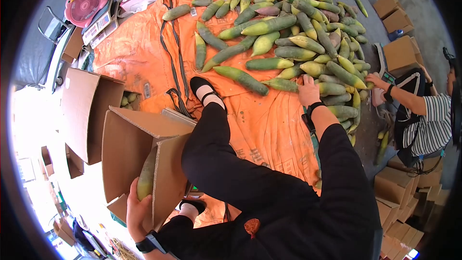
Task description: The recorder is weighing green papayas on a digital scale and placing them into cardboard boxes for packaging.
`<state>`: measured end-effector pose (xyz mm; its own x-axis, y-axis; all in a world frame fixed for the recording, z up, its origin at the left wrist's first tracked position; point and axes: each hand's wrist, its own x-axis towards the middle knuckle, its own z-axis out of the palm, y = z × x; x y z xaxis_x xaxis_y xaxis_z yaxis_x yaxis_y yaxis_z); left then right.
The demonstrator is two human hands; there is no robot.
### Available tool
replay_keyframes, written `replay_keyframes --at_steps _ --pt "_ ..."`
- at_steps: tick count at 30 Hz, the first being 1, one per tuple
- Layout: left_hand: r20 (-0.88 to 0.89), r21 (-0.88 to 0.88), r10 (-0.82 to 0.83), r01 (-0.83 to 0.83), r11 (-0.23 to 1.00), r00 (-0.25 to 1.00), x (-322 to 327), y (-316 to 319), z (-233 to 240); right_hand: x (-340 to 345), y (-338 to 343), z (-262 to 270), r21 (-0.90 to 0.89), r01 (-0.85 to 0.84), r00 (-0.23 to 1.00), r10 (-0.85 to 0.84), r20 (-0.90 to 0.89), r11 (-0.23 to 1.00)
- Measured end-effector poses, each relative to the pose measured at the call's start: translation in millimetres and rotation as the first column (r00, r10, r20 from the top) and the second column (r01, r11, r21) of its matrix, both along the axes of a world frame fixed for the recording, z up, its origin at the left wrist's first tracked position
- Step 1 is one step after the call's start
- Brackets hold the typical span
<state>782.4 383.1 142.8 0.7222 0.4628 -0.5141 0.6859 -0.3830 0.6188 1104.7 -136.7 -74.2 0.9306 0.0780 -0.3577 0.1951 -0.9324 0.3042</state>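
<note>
At the lower left, my left hand [138, 206] is closed around the lower end of a green radish [147, 177], which lies partly inside an open cardboard box [128, 151]. The box's inside is mostly hidden. My right hand [309, 91] reaches to the near edge of a large pile of green radishes [306, 43]. Its fingers touch the end of a green radish [283, 85]; whether they grip it cannot be told. The pile lies on an orange tarpaulin [252, 115] and reaches onto the grey floor.
Another cardboard box [90, 115] stands beyond mine. A co-worker [426, 115] at the right reaches to the pile's right edge. Black straps [175, 54] cross the tarpaulin. A digital scale [99, 25], a pink fan [86, 3] and stacked boxes [393, 187] stand around.
</note>
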Motion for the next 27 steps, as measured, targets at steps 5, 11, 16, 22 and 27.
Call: replay_keyframes --at_steps 5,11,16,22,27 --pt "-0.068 -0.014 -0.122 0.121 0.993 0.99 9 -4 -11 -2 -9 -20 -0.055 0.01 0.994 -0.016 -0.107 0.998" --pt "-0.099 -0.126 -0.258 0.245 0.961 0.961 -7 11 -38 -13 -7 -31 -0.053 0.025 0.982 -0.035 -0.185 0.998" --pt "-0.181 0.041 -0.342 0.355 0.934 0.922 -8 3 -21 -28 -17 -37 0.13 -0.091 0.995 0.083 0.062 0.987" --pt "-0.059 0.133 -0.298 0.303 0.944 0.953 -14 7 -8 -38 -41 -11 0.444 -0.221 0.953 0.096 0.287 0.868" --pt "0.056 0.158 -0.153 0.143 0.977 0.987 -15 9 21 -18 -51 28 0.706 -0.151 0.926 -0.15 0.345 0.692"
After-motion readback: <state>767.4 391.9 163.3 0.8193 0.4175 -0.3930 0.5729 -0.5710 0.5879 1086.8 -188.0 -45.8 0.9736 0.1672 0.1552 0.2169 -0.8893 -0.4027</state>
